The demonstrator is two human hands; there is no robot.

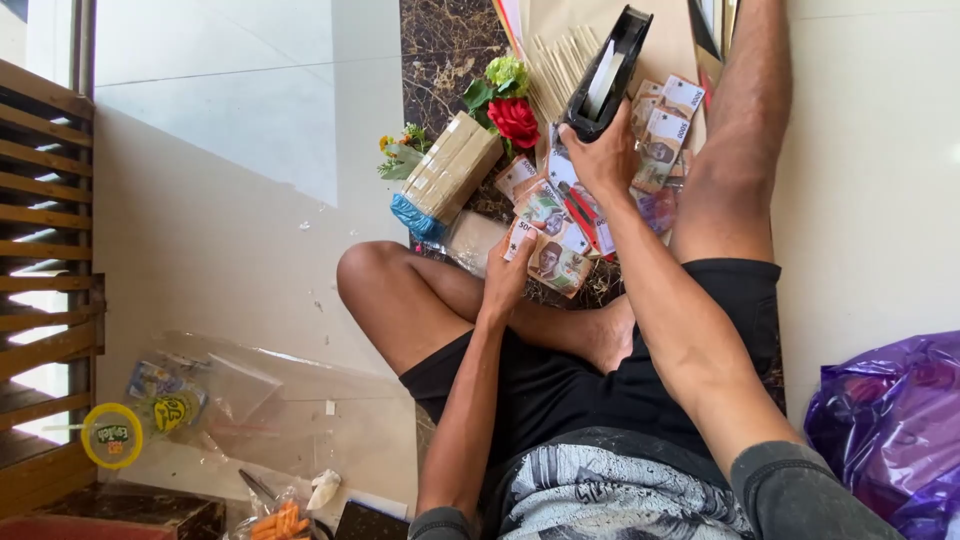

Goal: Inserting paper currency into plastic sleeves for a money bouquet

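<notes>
I sit on the floor with my legs folded. My left hand (512,262) holds a small stack of banknotes (553,262) by its near edge, just above my knee. My right hand (603,158) grips a black tape dispenser (610,70) with a white roll in it, lifted over more loose banknotes (665,130) spread on the dark marble strip. Between my hands lies a red cutter knife (582,215). A bundle of wooden sticks in a blue-ended wrapper (447,172) lies to the left, beside a red artificial rose (514,120).
Thin wooden skewers (560,65) fan out on brown paper ahead. A purple plastic bag (890,420) sits at the right. Clear plastic bags (250,400), a yellow tape roll (111,435) and a slatted wooden door (40,280) are at the left.
</notes>
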